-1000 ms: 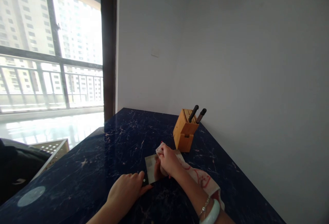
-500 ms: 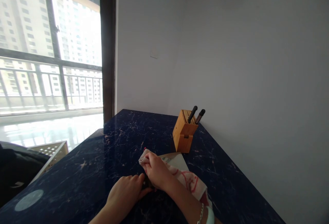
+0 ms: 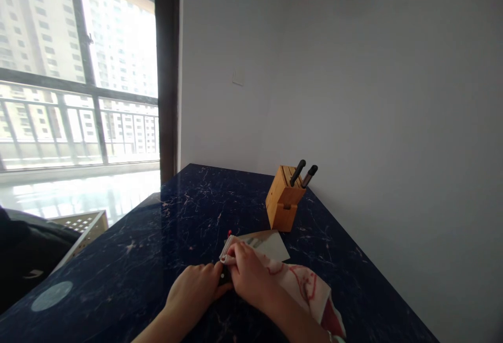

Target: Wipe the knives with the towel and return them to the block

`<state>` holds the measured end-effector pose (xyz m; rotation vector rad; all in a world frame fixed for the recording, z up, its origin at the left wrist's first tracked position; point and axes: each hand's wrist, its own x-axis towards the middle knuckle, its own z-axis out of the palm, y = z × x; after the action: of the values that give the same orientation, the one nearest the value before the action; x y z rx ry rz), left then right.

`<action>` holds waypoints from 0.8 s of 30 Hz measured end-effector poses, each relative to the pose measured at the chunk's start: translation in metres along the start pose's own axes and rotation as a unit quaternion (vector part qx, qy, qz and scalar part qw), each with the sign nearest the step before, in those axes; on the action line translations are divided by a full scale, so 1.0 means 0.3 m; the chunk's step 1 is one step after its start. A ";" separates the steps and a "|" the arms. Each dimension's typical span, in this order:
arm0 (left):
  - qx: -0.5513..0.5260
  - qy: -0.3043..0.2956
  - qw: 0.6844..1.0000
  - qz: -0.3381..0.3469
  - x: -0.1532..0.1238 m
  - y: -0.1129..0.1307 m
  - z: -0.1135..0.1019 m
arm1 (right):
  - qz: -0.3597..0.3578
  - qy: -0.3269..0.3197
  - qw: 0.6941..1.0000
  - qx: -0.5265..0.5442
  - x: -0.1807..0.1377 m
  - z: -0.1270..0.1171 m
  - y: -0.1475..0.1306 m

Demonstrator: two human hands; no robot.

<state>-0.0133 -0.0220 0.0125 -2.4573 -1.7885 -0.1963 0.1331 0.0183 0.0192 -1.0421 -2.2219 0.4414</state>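
My left hand (image 3: pixel 196 285) is closed around the black riveted handle of a kitchen knife (image 3: pixel 225 276), low over the table. Beyond the cloth shows a broad, pale, flat surface that looks like its wide blade, though where it joins the handle is covered. Pinched in my right hand (image 3: pixel 249 272) is a white cloth (image 3: pixel 304 282) with red patterns, folded over near the handle's end. The rest of this cloth drapes to the right under my right forearm. Both hands are almost touching.
A wooden knife block (image 3: pixel 285 199) with two dark-handled knives stands just beyond the pale surface. The dark blue marbled table (image 3: pixel 196 201) runs up to the wall on the right. A round pale disc (image 3: pixel 52 296) lies at its left, and a perforated crate (image 3: pixel 88 230) stands beside the table.
My right hand has drawn back with the cloth, toward the handle and my left hand. The left hand keeps its hold nearly in place. The view has shifted slightly.
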 end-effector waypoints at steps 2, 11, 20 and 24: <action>0.000 -0.003 1.000 0.004 0.000 0.001 0.000 | 0.004 0.000 1.000 -0.002 -0.020 -0.010 0.003; -0.010 -0.015 1.000 -0.024 0.003 0.007 -0.007 | 0.018 0.015 0.999 -0.046 -0.017 -0.040 0.009; -0.023 -0.033 0.999 -0.030 -0.001 0.009 -0.017 | -0.025 -0.037 0.999 -0.014 -0.083 -0.040 -0.007; -0.017 -0.026 0.999 -0.018 -0.002 0.010 -0.015 | -0.008 -0.020 1.000 -0.019 -0.086 -0.030 -0.008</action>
<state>-0.0110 -0.0242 0.0168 -2.4762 -1.8680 -0.1671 0.1505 -0.0029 0.0167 -1.0419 -2.2804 0.4177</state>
